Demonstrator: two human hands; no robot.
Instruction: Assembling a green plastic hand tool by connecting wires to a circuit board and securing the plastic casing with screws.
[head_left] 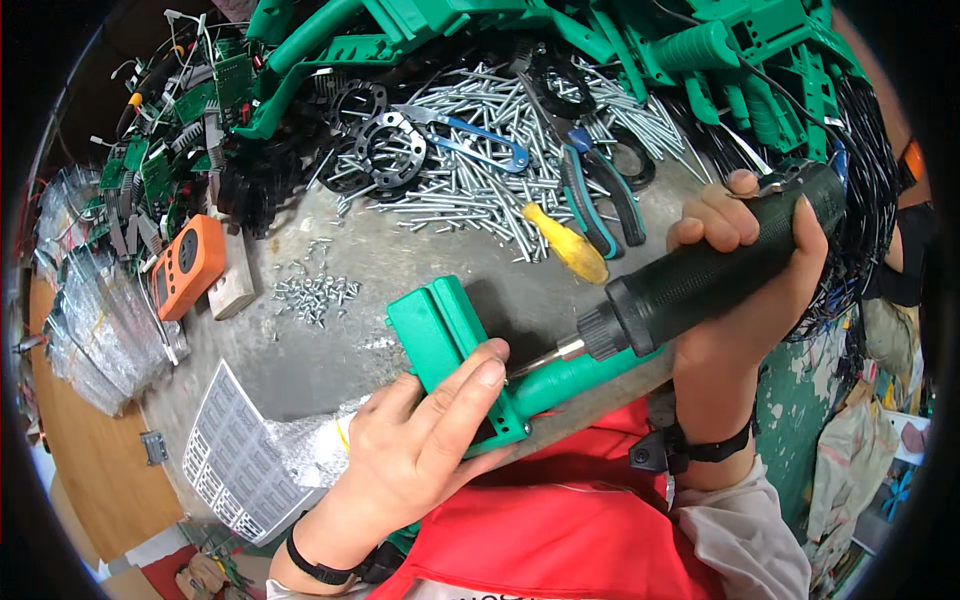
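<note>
My right hand (745, 270) is wrapped round a black electric screwdriver (690, 270), tilted with its metal bit pointing down and to the left. The bit's tip ends close to the fingertips of my left hand (425, 425), which grips a green plastic housing (435, 325) with a boxy end and a tubular handle. Whether the tip sits on a screw is hidden by my fingers. Just beyond the housing lie a yellow-handled screwdriver (565, 243) and pliers with teal and black grips (590, 200). Small short screws (315, 295) are scattered to its left.
A heap of long screws (480, 150) covers the table's far side, with black rings (390, 150) and a blue cutter (480, 140) on it. Green housings (400, 30) pile up behind. Circuit boards (160, 170), an orange meter (188, 265) and a label sheet (240, 455) are at left; black cables (860, 200) at right.
</note>
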